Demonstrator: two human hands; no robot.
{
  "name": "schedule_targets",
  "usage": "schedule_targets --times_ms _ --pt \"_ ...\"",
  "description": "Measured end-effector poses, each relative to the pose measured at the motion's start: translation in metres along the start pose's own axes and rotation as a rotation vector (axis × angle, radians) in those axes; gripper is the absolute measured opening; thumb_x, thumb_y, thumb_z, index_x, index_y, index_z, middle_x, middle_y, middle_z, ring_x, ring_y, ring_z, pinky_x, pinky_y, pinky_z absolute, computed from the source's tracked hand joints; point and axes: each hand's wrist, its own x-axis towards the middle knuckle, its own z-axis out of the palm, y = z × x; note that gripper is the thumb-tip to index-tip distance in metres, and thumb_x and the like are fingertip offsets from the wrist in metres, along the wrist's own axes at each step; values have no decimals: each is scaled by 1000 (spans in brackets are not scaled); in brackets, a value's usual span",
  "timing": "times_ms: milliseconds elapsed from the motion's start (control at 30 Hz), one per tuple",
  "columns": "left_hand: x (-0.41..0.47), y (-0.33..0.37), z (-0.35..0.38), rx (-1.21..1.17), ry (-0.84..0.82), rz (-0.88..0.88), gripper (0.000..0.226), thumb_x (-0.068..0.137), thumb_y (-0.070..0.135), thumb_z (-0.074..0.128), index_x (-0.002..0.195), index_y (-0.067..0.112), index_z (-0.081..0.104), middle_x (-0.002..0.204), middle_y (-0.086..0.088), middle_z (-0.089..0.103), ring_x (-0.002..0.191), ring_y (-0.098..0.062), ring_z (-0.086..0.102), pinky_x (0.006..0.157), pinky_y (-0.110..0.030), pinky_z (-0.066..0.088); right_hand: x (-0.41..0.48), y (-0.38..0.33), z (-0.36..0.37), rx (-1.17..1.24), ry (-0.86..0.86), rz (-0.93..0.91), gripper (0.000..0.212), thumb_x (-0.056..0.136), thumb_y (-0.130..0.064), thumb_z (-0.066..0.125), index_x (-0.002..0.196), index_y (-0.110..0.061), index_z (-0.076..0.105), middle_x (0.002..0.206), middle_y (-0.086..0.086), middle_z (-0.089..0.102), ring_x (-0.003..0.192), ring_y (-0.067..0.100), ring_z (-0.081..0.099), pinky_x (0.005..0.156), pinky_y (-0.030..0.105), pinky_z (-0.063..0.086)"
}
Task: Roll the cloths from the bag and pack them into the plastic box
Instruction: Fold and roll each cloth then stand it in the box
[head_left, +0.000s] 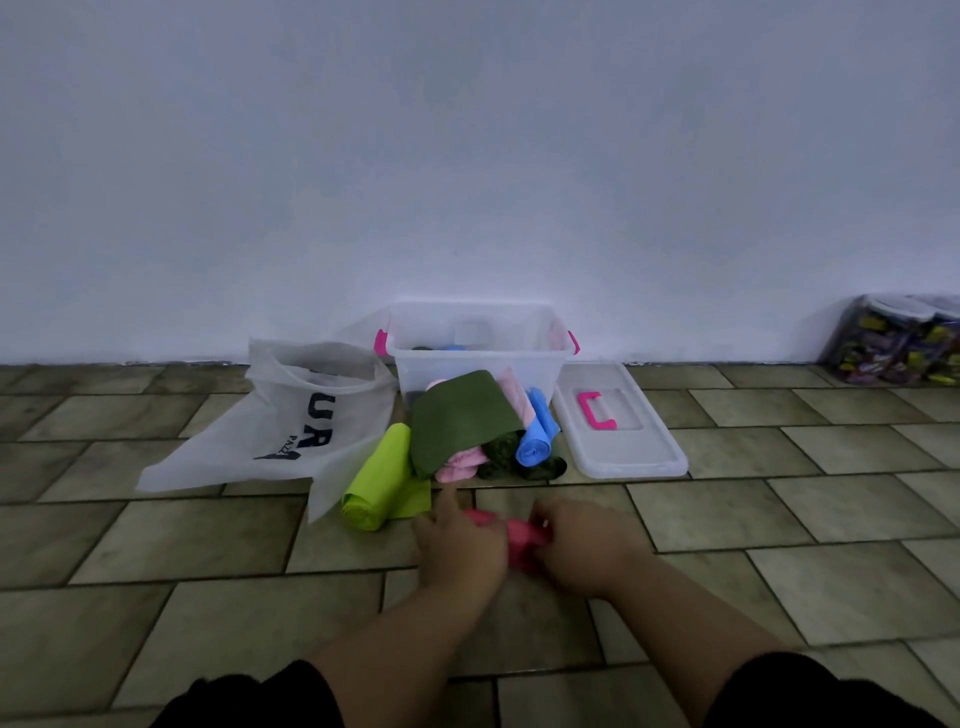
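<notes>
On the tiled floor in front of me lies a rolled pink cloth (511, 530). My left hand (460, 545) grips its left end and my right hand (584, 545) grips its right end. Behind it sits a pile of cloths: a lime green roll (376, 475), a dark green cloth (462, 415), a pale pink cloth (457, 465) and a blue roll (537, 436). The clear plastic box (478, 358) with pink clips stands open against the wall, with a few cloths inside. A white bag (291, 426) lies flat to the left.
The box's clear lid (623, 447) with a pink handle lies on the floor to the right of the pile. A container of colourful items (898, 340) stands at the far right against the white wall.
</notes>
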Motion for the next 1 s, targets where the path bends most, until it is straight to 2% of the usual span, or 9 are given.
schedule_targets --times_ms 100,233,333,467,600,700,800,933,1000 --pt "-1 15 -2 -207 -39 -268 71 90 22 55 149 19 18 144 -18 27 128 -30 35 100 -30 32 -6 -2 -5 102 -108 63 22 86 -40 56 102 -25 61 99 -1 68 81 13 58 54 22 34" --pt "-4 21 -1 -220 -62 -325 71 89 17 54 149 20 16 144 -17 33 126 -32 39 95 -30 37 -17 -6 0 418 -211 129 19 83 -33 64 94 -17 66 84 0 68 71 10 57 55 20 39" --pt "-6 17 1 -181 -75 -213 63 90 13 53 146 16 24 144 -15 39 126 -31 42 100 -29 37 -24 -10 9 595 -233 153 19 77 -26 69 92 -13 68 77 -2 64 65 8 55 54 19 39" --pt "-5 15 -2 -341 -64 -165 39 87 8 54 125 14 50 122 -13 58 108 -30 55 94 -35 44 -27 -12 14 768 -301 147 13 75 -18 72 87 -14 67 81 3 66 68 14 57 64 25 42" --pt "-5 17 -10 -443 -145 -39 46 82 3 57 125 21 51 110 -5 57 95 -22 56 81 -30 49 -26 -7 9 1027 -410 132 13 81 -15 69 93 -10 65 77 2 68 61 8 60 56 22 42" --pt "3 24 -18 -420 -269 14 55 81 7 59 129 30 47 120 -6 53 101 -25 57 86 -38 51 -17 -3 5 1331 -424 143 29 82 -4 65 111 -3 59 102 16 71 90 29 67 80 39 52" --pt "15 38 -26 -390 -276 141 65 78 6 62 134 33 43 129 -6 50 109 -27 55 95 -44 48 -2 -6 -2 1530 -427 96 48 76 3 64 122 1 51 116 24 65 107 39 63 97 53 47" --pt "51 68 -41 -176 -150 384 59 79 26 64 135 30 43 132 -3 48 112 -20 52 98 -39 45 29 -2 -32 1568 -410 44 57 70 -3 71 122 1 49 116 25 65 106 38 64 89 49 53" --pt "79 81 -50 -132 -94 454 54 84 41 60 134 28 44 134 -2 48 113 -18 52 99 -40 46 51 1 -56 1579 -385 34 52 71 -4 71 119 1 52 110 24 67 99 35 68 77 44 58"
